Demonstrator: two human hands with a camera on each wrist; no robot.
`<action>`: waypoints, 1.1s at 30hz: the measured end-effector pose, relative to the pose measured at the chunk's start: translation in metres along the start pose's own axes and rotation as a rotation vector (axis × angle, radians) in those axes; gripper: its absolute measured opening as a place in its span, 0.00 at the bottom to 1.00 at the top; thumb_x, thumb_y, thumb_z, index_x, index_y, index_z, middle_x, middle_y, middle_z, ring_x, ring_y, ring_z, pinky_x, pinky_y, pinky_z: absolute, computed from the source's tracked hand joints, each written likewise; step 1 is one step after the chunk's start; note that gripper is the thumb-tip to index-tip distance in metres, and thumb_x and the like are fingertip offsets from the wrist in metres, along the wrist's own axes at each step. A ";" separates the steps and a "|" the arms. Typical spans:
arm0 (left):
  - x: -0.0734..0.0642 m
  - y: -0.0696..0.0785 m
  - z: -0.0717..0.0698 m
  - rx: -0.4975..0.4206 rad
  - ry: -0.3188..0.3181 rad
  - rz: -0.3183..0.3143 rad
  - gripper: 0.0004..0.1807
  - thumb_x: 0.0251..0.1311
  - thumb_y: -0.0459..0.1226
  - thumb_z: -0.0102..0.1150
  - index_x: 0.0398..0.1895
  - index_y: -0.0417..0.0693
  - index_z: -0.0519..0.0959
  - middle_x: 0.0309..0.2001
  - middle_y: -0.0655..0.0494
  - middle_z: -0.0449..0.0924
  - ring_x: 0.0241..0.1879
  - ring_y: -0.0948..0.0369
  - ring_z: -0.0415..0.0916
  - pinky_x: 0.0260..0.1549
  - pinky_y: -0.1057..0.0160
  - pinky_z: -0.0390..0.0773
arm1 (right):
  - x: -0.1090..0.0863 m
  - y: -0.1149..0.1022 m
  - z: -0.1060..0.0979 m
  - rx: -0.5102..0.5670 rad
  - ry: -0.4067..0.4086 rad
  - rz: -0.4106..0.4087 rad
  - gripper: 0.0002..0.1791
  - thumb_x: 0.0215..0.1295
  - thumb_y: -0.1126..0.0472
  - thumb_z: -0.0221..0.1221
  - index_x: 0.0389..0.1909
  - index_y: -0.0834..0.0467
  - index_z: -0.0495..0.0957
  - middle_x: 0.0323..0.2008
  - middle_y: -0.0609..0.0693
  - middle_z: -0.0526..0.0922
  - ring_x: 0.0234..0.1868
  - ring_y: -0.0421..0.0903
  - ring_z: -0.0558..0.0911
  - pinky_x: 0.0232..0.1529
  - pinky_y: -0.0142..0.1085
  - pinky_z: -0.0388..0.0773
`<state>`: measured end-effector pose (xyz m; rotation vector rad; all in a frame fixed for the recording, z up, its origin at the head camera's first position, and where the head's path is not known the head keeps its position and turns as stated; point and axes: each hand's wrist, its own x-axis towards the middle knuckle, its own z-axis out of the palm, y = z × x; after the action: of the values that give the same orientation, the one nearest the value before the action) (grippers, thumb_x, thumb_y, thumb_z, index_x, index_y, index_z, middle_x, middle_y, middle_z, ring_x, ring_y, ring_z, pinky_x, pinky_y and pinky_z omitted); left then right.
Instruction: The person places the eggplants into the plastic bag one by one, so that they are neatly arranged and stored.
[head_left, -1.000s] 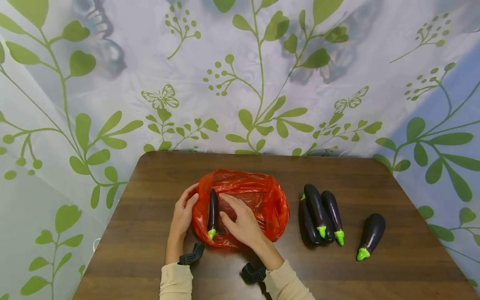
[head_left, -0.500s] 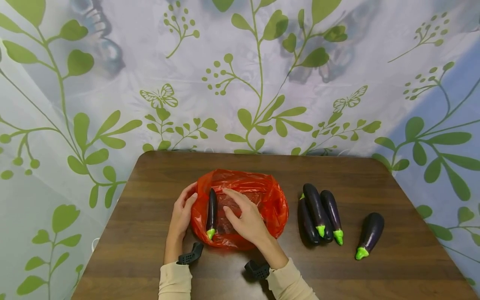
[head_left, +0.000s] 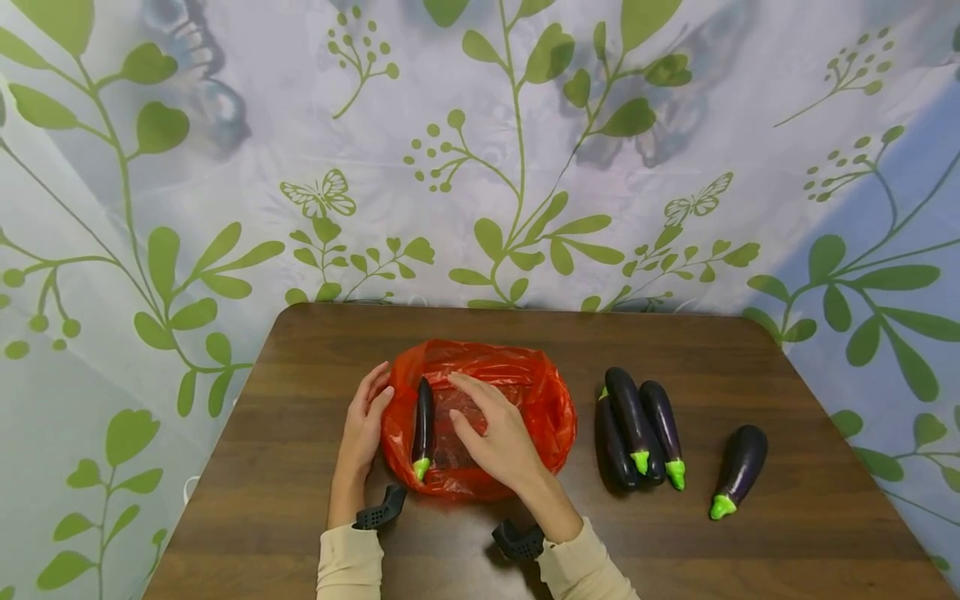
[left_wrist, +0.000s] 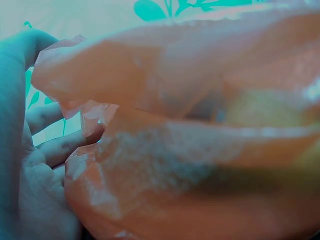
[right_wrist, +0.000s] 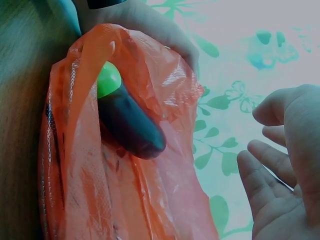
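A red plastic bag [head_left: 468, 483] lies with its mouth spread wide on the table. One eggplant [head_left: 424, 425] is inside along the bag's left wall, its bright green cap toward me; the right wrist view also shows this eggplant [right_wrist: 132, 122]. At the bag's left side, my left hand [head_left: 363, 421] rests against the plastic with loosely bent fingers. In the left wrist view, the plastic hides part of that hand [left_wrist: 42, 185]. My right hand [head_left: 495, 433] hovers over the bag's opening, thumb and fingers apart, holding nothing.
To the right of the bag, several eggplants [head_left: 630, 408] lie bunched together on the brown table [head_left: 315, 350]. A single eggplant [head_left: 741, 467] lies farther right. Behind the table's back edge hangs a leaf-patterned cloth [head_left: 420, 267].
My right hand has drawn slightly to the right, away from the eggplant in the bag, and its fingers have spread apart. My left hand stays by the bag's left side.
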<state>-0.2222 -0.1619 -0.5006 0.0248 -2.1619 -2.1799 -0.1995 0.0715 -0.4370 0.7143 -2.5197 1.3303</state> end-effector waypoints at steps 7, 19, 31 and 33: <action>0.001 -0.001 0.001 0.001 -0.009 0.005 0.27 0.80 0.41 0.46 0.78 0.51 0.63 0.74 0.46 0.67 0.67 0.55 0.68 0.57 0.78 0.72 | -0.001 0.000 -0.002 0.003 0.004 0.005 0.26 0.72 0.58 0.63 0.69 0.53 0.76 0.68 0.45 0.77 0.69 0.46 0.75 0.68 0.50 0.74; 0.001 -0.001 -0.004 0.010 -0.002 -0.002 0.25 0.81 0.40 0.45 0.77 0.48 0.64 0.75 0.46 0.65 0.72 0.53 0.65 0.58 0.81 0.69 | 0.001 -0.002 -0.004 0.010 0.014 0.002 0.25 0.72 0.58 0.63 0.68 0.52 0.76 0.67 0.44 0.78 0.69 0.44 0.75 0.69 0.47 0.73; 0.002 0.000 -0.002 0.011 -0.010 -0.016 0.25 0.81 0.41 0.44 0.77 0.49 0.65 0.75 0.46 0.66 0.70 0.53 0.66 0.57 0.81 0.70 | 0.001 -0.005 -0.014 0.000 0.059 -0.015 0.24 0.72 0.57 0.63 0.68 0.50 0.77 0.67 0.44 0.78 0.69 0.45 0.75 0.69 0.48 0.74; 0.002 -0.001 -0.001 0.011 -0.013 -0.019 0.25 0.81 0.41 0.44 0.77 0.49 0.65 0.75 0.46 0.66 0.71 0.53 0.66 0.57 0.81 0.70 | 0.001 -0.006 -0.017 -0.007 0.069 -0.021 0.24 0.72 0.58 0.63 0.68 0.49 0.77 0.67 0.44 0.78 0.69 0.45 0.75 0.69 0.48 0.73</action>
<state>-0.2237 -0.1630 -0.5013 0.0323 -2.1889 -2.1847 -0.1981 0.0823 -0.4231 0.6791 -2.4557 1.3155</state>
